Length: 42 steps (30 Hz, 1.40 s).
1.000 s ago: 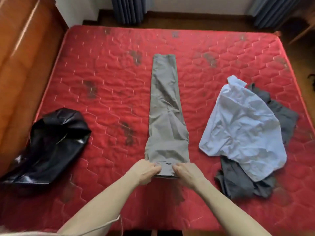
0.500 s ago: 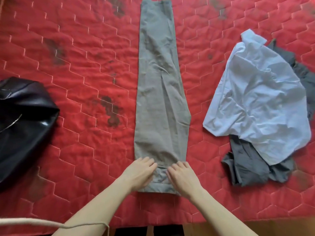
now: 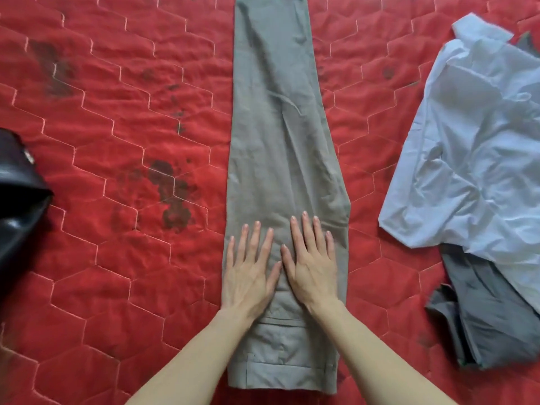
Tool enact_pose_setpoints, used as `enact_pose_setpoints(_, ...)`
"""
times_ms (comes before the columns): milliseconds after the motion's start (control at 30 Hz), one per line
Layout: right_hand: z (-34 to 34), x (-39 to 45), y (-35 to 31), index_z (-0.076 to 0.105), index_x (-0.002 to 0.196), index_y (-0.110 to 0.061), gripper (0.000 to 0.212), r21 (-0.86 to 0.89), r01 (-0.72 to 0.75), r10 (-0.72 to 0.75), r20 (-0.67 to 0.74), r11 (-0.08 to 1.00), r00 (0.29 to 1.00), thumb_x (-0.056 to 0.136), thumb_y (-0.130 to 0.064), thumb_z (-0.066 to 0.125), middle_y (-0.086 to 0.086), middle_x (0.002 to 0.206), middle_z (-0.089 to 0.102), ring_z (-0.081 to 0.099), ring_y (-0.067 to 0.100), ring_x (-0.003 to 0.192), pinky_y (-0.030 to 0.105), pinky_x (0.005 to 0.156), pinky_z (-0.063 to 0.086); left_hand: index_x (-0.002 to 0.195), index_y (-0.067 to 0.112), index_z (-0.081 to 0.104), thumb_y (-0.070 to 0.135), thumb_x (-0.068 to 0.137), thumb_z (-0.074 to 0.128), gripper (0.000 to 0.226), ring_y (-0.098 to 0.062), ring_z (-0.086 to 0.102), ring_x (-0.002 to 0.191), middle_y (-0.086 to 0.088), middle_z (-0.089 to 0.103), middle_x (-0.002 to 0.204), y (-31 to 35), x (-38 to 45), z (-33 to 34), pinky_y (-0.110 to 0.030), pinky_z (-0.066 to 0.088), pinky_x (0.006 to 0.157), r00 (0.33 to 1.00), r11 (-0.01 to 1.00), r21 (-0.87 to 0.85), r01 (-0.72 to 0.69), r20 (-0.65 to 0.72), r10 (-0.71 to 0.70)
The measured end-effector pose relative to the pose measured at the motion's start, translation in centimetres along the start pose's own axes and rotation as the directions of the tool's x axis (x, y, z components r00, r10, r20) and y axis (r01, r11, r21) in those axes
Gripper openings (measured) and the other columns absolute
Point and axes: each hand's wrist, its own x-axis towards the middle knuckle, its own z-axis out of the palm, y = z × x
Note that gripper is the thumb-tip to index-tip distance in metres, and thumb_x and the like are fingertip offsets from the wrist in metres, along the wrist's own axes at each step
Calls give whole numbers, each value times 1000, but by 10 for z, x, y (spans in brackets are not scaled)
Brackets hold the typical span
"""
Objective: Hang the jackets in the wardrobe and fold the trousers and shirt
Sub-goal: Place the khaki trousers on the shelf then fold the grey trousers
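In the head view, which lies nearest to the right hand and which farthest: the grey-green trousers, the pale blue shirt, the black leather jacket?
1. Grey-green trousers, pressed flat under the right hand.
2. Pale blue crumpled shirt, to its right.
3. Black leather jacket, at the far left edge, beyond the left hand.

A red quilted mattress (image 3: 117, 258) with dark stains carries grey trousers (image 3: 280, 141) lying flat under the fingers (image 3: 304, 229). A black jacket (image 3: 17, 206) lies well left of them; a pale blue shirt (image 3: 473, 147) lies to their right, over a dark grey garment (image 3: 491, 317).
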Motion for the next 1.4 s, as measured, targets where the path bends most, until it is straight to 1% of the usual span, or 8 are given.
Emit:
enact_pose_setpoints(167, 5, -36, 17, 32, 162, -22, 63, 64, -16, 18, -41, 998, 999, 104, -41, 44, 2, 172, 21, 12, 23, 160, 48, 126, 23, 164, 19, 26, 43, 102, 43, 68, -30, 8, 160, -9, 13, 173, -14, -43, 9, -55, 17, 127, 998, 998, -55, -40, -47, 38)
enact_pose_setpoints(300, 0, -69, 35, 27, 164, -24, 66, 68, 139, -140, 11, 988, 990, 103, -44, 45, 4, 174, 11, 5, 30, 161, 52, 127, 18, 163, 21, 28, 43, 101, 48, 69, -35, 11, 159, -12, 14, 172, -29, -57, 6, -61, 25, 122, 970, 969, 22, -244, 1, 244)
enact_pose_setpoints(500, -8, -88, 82, 31, 163, -25, 66, -118, 619, -610, 107, 776, 785, 105, -52, 45, 5, 173, 16, 18, 28, 159, 54, 127, 14, 165, 27, 20, 52, 102, 49, 74, -28, 9, 160, -8, 11, 173, -55, -53, -5, -50, 11, 128, 634, 632, 81, -771, 194, 748)
enact_pose_setpoints(767, -13, -99, 89, 18, 166, -26, 71, -49, 638, -609, 247, 769, 754, 105, -57, 40, -3, 174, 13, 10, 22, 160, 50, 125, 18, 166, 23, 17, 62, 100, 45, 81, -28, 6, 161, -7, 9, 174, -51, -60, -9, -51, 16, 127, 681, 700, 21, -714, 253, 688)
enact_pose_setpoints(1000, -57, -63, 109, 2, 166, -34, 100, 241, 696, -687, 546, 676, 479, 84, -35, 60, -8, 174, -9, -11, 18, 160, 43, 129, -1, 166, 11, 11, 28, 76, 57, 102, -25, 3, 161, -8, 4, 174, -93, -51, -40, -48, 9, 128, 525, 570, 12, -822, 405, 749)
enact_pose_setpoints(1100, -66, -45, 118, 1, 166, -31, 109, 183, 810, -735, 563, 557, 378, 75, -36, 60, -6, 174, -9, -9, 19, 160, 43, 129, 5, 165, 9, 11, 16, 81, 51, 94, -26, 5, 161, -9, 5, 174, -98, -53, -36, -49, 13, 127, 544, 543, 120, -831, 378, 749)
enact_pose_setpoints(1233, -57, -45, 121, 10, 166, -32, 99, 72, 844, -765, 469, 531, 441, 81, -38, 59, -7, 174, 4, 0, 21, 161, 49, 127, 12, 164, 13, 24, 16, 102, 40, 63, -31, 17, 158, -9, 15, 172, -95, -51, -24, -53, 29, 124, 543, 515, 172, -840, 288, 789)
enact_pose_setpoints(1400, -46, -47, 121, 13, 166, -31, 83, 49, 833, -777, 394, 552, 491, 98, -55, 54, -8, 174, 7, 5, 20, 161, 49, 127, 15, 165, 20, 19, 49, 98, 52, 81, -33, 7, 160, -9, 10, 173, -94, -37, -30, -53, 14, 128, 573, 575, 107, -811, 342, 745)
